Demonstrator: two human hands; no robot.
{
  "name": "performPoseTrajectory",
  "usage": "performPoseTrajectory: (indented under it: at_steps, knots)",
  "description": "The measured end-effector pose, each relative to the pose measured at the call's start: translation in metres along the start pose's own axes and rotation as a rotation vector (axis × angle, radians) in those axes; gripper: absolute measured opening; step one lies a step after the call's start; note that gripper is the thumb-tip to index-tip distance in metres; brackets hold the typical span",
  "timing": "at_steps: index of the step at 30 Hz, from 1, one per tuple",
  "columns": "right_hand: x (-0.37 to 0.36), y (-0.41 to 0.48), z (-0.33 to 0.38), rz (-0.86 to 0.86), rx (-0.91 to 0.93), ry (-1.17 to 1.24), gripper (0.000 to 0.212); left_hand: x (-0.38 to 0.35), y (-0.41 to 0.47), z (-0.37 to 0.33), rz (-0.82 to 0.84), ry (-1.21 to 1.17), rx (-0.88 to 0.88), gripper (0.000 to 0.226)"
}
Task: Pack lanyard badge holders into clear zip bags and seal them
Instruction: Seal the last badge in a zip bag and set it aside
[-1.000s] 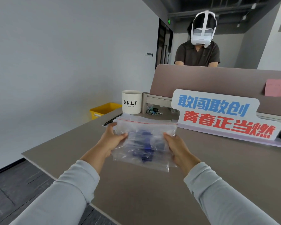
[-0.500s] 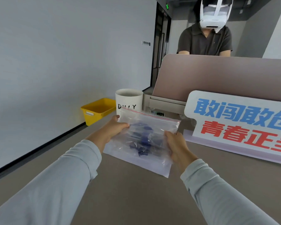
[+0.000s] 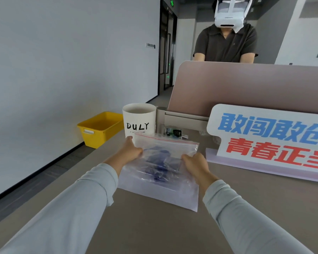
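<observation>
White cup [image 3: 139, 119] reads "DULY" (small line beneath illegible). Standing sign [image 3: 268, 138]: blue "敢闯敢创", red "青春正当", both cut off at frame edge.

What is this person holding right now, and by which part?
A clear zip bag with blue items inside, gripped at its two side edges: the left hand on its left edge, the right hand on its right edge.

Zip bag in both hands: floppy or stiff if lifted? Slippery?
Probably floppy: zip bag is thin wrinkled film, gripped at both sides by left hand and right hand. Its blue contents bunch mid-bag, so likely shift. Glossy film may slip.
</observation>
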State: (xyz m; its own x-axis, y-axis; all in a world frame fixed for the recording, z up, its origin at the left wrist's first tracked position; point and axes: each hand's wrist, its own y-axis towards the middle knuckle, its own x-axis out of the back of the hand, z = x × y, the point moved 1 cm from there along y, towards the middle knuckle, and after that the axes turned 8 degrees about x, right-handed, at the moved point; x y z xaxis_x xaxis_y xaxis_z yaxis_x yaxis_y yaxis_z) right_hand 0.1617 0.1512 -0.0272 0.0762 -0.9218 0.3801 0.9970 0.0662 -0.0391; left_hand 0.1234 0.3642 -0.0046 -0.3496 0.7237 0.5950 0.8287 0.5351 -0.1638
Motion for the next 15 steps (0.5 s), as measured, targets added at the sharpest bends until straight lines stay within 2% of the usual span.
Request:
performPoseTrajectory:
  at_steps: [5,7,9,10,12,13,15]
  knots:
    - [0.005,-0.002,0.002,0.011,0.017,-0.007,0.032,0.01,-0.001,0.006,-0.157,0.096,-0.115,0.057]
    - [0.005,-0.003,0.002,-0.011,0.074,0.016,0.049,0.016,-0.008,0.004,-0.301,0.057,-0.203,0.048]
    - [0.006,-0.01,0.004,-0.08,0.137,0.004,0.065,0.022,-0.022,0.0,-0.481,-0.007,-0.348,0.032]
    - [0.008,-0.015,0.005,-0.155,0.19,-0.034,0.065,0.023,-0.032,-0.003,-0.545,-0.006,-0.474,0.024]
    - [0.013,-0.032,0.008,-0.36,0.406,-0.209,0.053,0.021,-0.046,-0.006,-0.551,0.092,-0.786,0.013]
    - [0.014,-0.04,0.012,-0.418,0.561,-0.319,0.045,0.018,-0.049,-0.007,-0.513,0.178,-0.919,0.016]
    - [0.009,-0.046,0.02,-0.317,0.773,-0.522,0.035,0.008,-0.05,-0.01,-0.359,0.361,-1.025,0.023]
